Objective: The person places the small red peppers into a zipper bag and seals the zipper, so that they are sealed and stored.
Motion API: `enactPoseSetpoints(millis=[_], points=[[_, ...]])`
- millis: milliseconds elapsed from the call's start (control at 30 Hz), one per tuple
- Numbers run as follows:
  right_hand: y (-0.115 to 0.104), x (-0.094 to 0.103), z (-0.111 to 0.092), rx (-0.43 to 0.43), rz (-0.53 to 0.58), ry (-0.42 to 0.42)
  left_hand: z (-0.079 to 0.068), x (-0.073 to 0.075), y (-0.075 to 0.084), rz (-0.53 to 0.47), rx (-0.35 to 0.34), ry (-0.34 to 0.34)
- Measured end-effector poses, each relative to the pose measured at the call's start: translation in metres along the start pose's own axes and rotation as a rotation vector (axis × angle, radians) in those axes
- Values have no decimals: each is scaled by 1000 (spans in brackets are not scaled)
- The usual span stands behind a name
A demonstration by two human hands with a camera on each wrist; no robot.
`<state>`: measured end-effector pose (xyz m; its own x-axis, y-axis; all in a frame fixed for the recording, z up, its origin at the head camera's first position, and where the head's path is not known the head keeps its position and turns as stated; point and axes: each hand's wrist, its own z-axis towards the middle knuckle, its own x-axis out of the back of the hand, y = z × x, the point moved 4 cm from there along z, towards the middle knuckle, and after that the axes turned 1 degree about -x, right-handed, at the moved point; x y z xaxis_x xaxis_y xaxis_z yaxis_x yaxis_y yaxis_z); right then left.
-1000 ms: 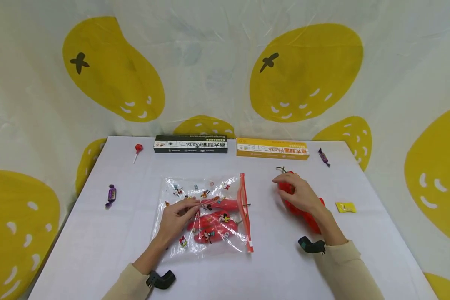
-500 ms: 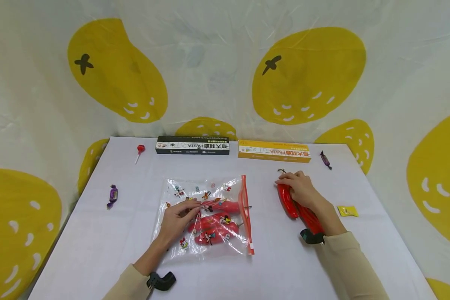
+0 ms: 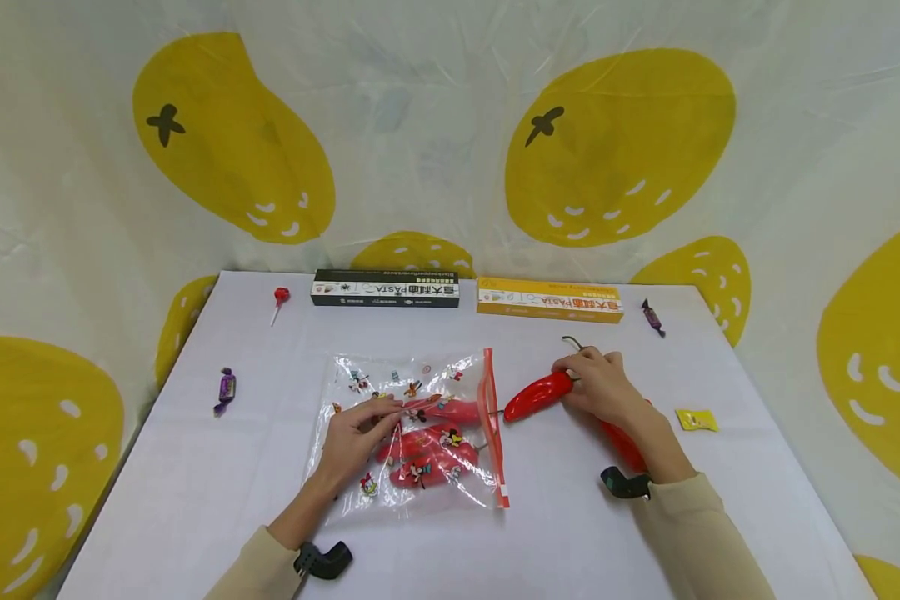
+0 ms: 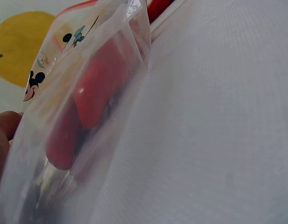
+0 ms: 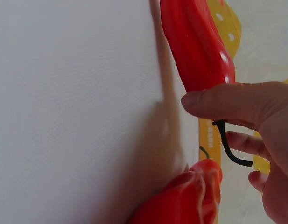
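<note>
My right hand (image 3: 603,387) pinches a long red pepper (image 3: 537,397) near its stem end, between thumb and fingers. The pepper's tip points left, toward the mouth of the bag. Its dark curved stem (image 5: 230,147) hangs below the thumb in the right wrist view. More red peppers (image 5: 181,200) lie under and beside this hand, partly hidden by it. On the left, my left hand (image 3: 352,437) pinches the top layer of a clear zip bag (image 3: 345,500) with cartoon prints. Several red peppers (image 3: 431,462) lie inside, stems toward the red zip edge (image 3: 498,442).
At the back of the white table (image 3: 157,500) stand a black pasta box (image 3: 385,289) and a yellow pasta box (image 3: 549,301). A lollipop (image 3: 280,302), purple candies (image 3: 225,392) and a yellow candy packet (image 3: 696,420) lie around the sides.
My right hand has taken hold of one pepper from the right-hand group and swung its tip left toward the bag. The left hand and bag stay in place.
</note>
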<state>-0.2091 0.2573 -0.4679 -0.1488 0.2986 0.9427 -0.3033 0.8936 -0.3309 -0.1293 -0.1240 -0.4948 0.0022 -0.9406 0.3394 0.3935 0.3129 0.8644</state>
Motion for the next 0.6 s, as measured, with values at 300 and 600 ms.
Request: enactPoseSetpoints(millis=[300, 600], points=[[-23, 9, -8, 50, 27, 43, 0, 0, -3, -31, -27, -3], [-55, -18, -4, 169, 111, 94, -3, -5, -28, -16, -62, 30]])
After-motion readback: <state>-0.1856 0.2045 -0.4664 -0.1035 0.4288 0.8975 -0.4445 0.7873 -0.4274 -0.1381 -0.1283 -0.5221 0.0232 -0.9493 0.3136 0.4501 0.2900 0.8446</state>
